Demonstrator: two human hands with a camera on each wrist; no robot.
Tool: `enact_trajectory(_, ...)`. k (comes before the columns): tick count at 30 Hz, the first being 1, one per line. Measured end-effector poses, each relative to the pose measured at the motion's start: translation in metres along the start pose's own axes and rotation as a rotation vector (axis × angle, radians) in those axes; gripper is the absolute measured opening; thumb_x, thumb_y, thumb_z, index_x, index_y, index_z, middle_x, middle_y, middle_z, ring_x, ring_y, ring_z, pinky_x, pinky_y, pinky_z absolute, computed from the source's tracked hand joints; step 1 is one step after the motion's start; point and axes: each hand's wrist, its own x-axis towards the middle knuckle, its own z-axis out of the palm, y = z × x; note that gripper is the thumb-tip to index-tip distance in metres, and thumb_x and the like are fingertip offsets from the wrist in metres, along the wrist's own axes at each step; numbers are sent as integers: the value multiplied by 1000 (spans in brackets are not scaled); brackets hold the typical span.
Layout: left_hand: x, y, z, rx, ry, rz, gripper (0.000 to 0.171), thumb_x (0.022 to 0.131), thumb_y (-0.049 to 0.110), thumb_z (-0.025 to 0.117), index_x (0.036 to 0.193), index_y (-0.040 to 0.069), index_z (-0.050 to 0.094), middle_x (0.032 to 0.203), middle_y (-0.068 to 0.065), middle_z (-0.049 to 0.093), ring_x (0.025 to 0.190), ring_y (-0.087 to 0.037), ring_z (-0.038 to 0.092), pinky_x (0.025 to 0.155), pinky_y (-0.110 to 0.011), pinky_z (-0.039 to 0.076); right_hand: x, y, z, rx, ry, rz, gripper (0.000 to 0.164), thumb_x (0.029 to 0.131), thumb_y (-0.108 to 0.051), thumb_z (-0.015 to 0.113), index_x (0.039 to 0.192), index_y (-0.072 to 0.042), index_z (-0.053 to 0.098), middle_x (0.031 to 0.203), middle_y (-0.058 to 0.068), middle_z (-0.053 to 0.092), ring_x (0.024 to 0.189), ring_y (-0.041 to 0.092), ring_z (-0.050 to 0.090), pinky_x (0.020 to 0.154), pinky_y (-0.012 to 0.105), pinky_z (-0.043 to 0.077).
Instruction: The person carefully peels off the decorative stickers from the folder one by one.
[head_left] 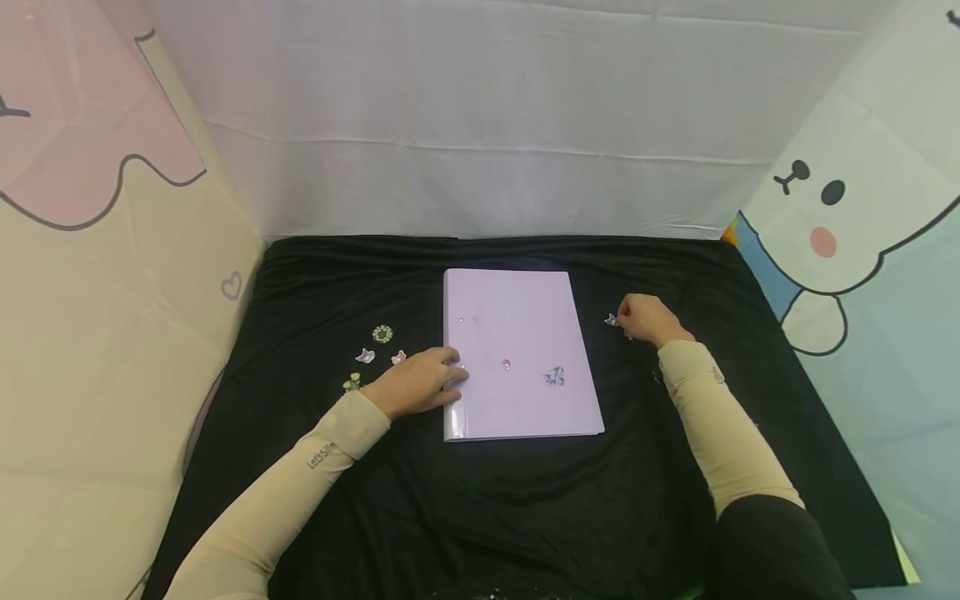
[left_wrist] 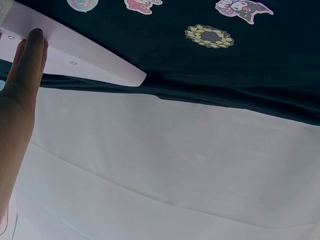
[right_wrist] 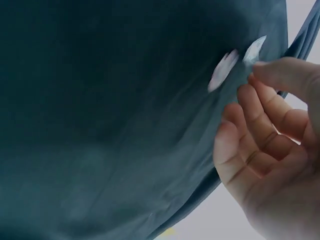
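A pale lilac binder [head_left: 525,317] lies on the black cloth. My left hand [head_left: 420,382] rests its fairly straight fingers on the binder's left edge. At the right, my right hand [head_left: 651,320] pinches a small whitish sticker [right_wrist: 254,50] between thumb and forefinger, close over the cloth. Another sticker [right_wrist: 223,70], blurred, is beside it in the right wrist view. On the binder's cover are a small pink sticker [head_left: 506,364] and a bluish-purple sticker [head_left: 554,377].
Left of the binder lie a wreath sticker [left_wrist: 220,42], a dark-and-pink character sticker [left_wrist: 245,9], a red-and-pink sticker [left_wrist: 141,5] and a yellow flower sticker [head_left: 352,382]. Behind the black cloth [head_left: 480,508] hangs a white curtain [head_left: 480,117]; printed sheets stand at both sides.
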Motion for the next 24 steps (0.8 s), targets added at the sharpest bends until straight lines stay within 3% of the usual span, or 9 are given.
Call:
enact_trajectory(5, 0, -1, 2, 2, 5, 1, 27, 89, 20, 77, 113, 8, 76, 118, -15, 66, 107, -26, 63, 97, -38, 50, -11, 18, -11, -24, 30, 39, 21, 95, -10, 53, 106, 6, 62, 102, 23, 64, 90, 36, 60, 79, 55, 49)
enact_trajectory(12, -1, -2, 1, 2, 10, 4, 26, 89, 19, 77, 113, 8, 76, 118, -15, 66, 106, -27, 63, 96, -39, 50, -16, 30, -16, -27, 22, 85, 22, 96, -10, 54, 106, 8, 61, 102, 24, 63, 88, 37, 59, 78, 54, 49)
enact_trajectory(24, -1, -2, 0, 7, 15, 4, 27, 88, 20, 78, 112, 8, 76, 118, -16, 66, 107, -27, 64, 96, -39, 50, -17, 25, -16, -27, 21, 82, 22, 96, -12, 57, 107, 7, 61, 102, 24, 64, 88, 36, 60, 78, 54, 49)
